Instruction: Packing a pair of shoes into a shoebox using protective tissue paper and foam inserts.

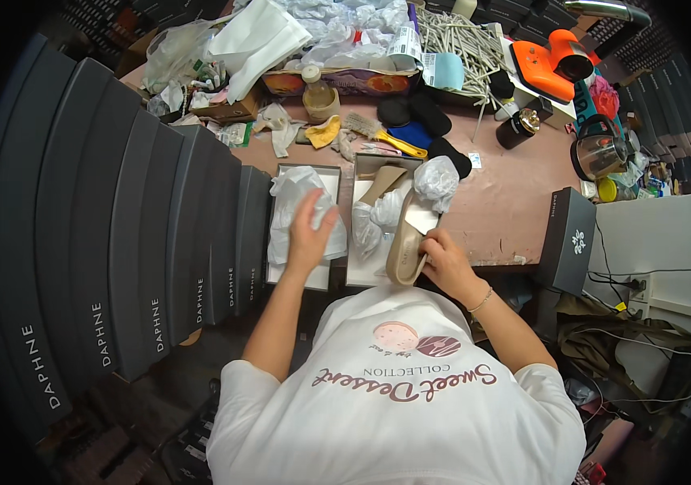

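My right hand (445, 263) grips a beige slip-on sandal (404, 255) by its side near the heel. Crumpled white tissue (436, 183) sits at the sandal's toe end, and a white piece shows on its insole. Below it stands an open shoe box (359, 273) with a second beige sandal (383, 184) and wadded tissue (368, 230) inside. Over the neighbouring box half (311, 279), my left hand (311, 234) is open with its fingers stretched out. White wrapping paper (289, 198) lies beneath that hand; whether they touch I cannot tell.
A row of dark shoe boxes (139, 234) stands along the left. Behind the work area lie a yellow-handled brush (386, 137), black pads (429, 113) and a jar (321, 97). At right are a dark canister (517, 129), a glass kettle (600, 153) and an upright box (568, 238).
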{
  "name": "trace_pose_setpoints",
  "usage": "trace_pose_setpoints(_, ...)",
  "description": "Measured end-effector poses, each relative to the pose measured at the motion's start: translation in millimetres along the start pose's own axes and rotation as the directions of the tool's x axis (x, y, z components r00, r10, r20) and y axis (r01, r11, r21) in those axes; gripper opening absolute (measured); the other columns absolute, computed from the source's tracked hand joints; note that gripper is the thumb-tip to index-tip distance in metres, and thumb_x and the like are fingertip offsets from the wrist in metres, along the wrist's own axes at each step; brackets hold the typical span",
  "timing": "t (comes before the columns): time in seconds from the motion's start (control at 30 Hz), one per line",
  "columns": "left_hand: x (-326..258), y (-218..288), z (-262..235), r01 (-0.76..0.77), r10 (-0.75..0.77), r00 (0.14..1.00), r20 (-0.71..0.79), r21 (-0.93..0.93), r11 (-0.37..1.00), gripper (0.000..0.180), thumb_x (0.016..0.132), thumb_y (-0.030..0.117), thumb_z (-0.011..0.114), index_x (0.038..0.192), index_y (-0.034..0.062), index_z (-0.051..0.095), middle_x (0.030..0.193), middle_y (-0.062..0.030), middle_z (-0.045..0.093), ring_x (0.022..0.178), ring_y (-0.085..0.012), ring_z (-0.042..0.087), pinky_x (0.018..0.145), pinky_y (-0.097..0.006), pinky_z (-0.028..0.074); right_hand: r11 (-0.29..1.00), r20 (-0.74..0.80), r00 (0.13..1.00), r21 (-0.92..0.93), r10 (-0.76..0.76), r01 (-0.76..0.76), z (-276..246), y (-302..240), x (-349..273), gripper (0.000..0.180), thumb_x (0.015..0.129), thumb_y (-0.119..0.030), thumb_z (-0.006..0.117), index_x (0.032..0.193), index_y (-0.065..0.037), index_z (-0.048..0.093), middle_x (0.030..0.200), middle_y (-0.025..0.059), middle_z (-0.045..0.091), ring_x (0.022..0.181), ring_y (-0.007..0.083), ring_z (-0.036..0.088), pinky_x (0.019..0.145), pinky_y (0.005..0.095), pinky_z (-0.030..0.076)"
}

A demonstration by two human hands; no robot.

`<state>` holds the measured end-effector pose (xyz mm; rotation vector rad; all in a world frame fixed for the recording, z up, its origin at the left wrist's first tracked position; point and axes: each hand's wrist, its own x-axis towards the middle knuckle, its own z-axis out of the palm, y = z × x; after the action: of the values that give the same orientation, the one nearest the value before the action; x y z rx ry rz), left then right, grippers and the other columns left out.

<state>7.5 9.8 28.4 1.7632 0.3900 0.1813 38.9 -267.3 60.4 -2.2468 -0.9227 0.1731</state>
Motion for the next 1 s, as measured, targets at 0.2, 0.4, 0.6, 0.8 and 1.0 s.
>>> trace_pose_setpoints(0.2,-21.5,5.4,60.3,0.73,-0.347,0.645,0.681,-0.683,0.016,0.061,0.089,0.055,0.043,0.123,0.0041,0.049,0.108,-0.0161,0.06,0.093,-0.0298,0.062,0.084,-0.044,0.051,0.966,0.154,0.977,0.233,-0.148,0.11,15.2,-35.8,20.2,0.028,0.073,-0.001,0.06,0.1,-0.004,0.053,0.104,0.0149,0.052,0.093,0.0341,0.056,0.078,0.0381,0.049)
trace_pose_setpoints(0.4,-41.0,1.4,59.7,0.686,-0.427,0.683,0.593,-0.722,0.093,0.058,0.09,0.053,0.046,0.127,0.0085,0.047,0.117,-0.0134,0.057,0.106,-0.0273,0.057,0.092,-0.047,0.046,0.953,0.228,0.974,-0.291,-0.013,0.08,26.2,-20.7,57.1,0.018,0.083,-0.011,0.055,0.1,-0.009,0.055,0.078,0.0098,0.059,0.069,0.0284,0.064,0.055,0.0367,0.051)
trace_pose_setpoints(0.6,-59.7,-0.7,67.5,0.627,-0.495,0.724,0.48,-0.758,0.181,0.057,0.091,0.051,0.049,0.129,0.0093,0.044,0.122,-0.0111,0.054,0.112,-0.0269,0.054,0.095,-0.046,0.045,0.937,0.25,0.961,-0.29,-0.12,0.192,61.1,-3.9,63.0,0.012,0.084,-0.014,0.054,0.095,-0.009,0.057,0.08,0.0104,0.06,0.065,0.0281,0.064,0.053,0.0365,0.052)
trace_pose_setpoints(0.8,-57.9,11.4,52.0,0.673,-0.482,0.668,0.567,-0.737,0.066,0.057,0.093,0.052,0.042,0.123,0.0049,0.049,0.109,-0.0136,0.059,0.096,-0.0263,0.061,0.082,-0.039,0.053,0.94,0.07,0.987,0.32,-0.146,0.117,36.1,11.9,41.0,0.015,0.088,-0.015,0.058,0.102,-0.013,0.059,0.094,0.0086,0.057,0.085,0.0236,0.06,0.07,0.0339,0.05)
trace_pose_setpoints(1.0,-57.4,-6.0,37.6,0.664,-0.335,0.637,0.694,-0.715,-0.218,0.067,0.093,0.057,0.036,0.127,-0.0003,0.048,0.112,-0.0185,0.059,0.088,-0.0204,0.063,0.076,-0.028,0.056,-0.274,0.204,0.761,0.961,0.616,-0.035,63.9,46.7,54.7,0.02,0.094,-0.022,0.055,0.112,-0.014,0.052,0.098,0.0011,0.056,0.089,0.0133,0.055,0.073,0.0313,0.048)
